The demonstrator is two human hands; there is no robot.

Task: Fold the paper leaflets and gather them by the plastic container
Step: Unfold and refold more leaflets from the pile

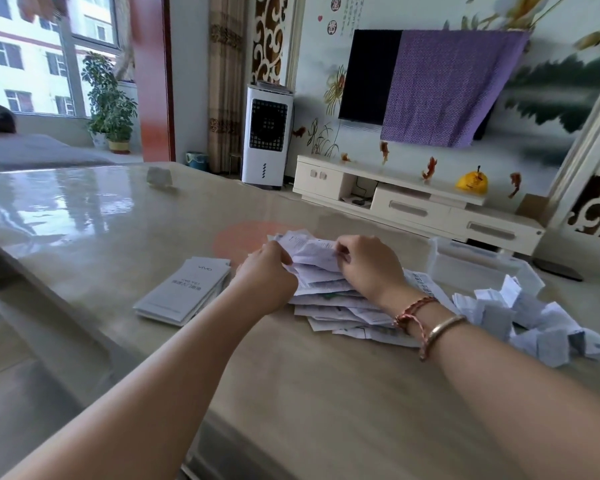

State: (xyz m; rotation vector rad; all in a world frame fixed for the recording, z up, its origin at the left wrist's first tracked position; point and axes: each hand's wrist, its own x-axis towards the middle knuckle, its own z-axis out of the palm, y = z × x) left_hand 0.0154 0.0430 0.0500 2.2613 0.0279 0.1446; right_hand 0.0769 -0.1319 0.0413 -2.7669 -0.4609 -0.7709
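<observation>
While a good heap of folded leaflets point(520, 320) is already sitting on the right side of the bench point(125, 237), just in front of the clear plastic container point(482, 265), the job is judged to be somewhere around the middle, not near done.

Only the head view is given, so here's what can be made out from it. A loose stack of unfolded leaflets point(333, 299) is spread in the centre of the bench, and it looks pretty thick, so plenty is left to be folded. One sheet point(309, 252) off the top is being worked right now: its left edge is pinched by the left hand point(269, 271), fingers curled onto the paper, and its right edge is gripped by the right hand point(368, 265) the same way. Whether a crease is already in it can't be told, the hands cover too much.

A separate small stack of grey booklets point(184, 292) is lying to the left of the hands, apart from everything else. If those count as leaflets too, they'd still have to be dealt with and moved over by the container. Nothing can be seen inside the container from this angle.
</observation>
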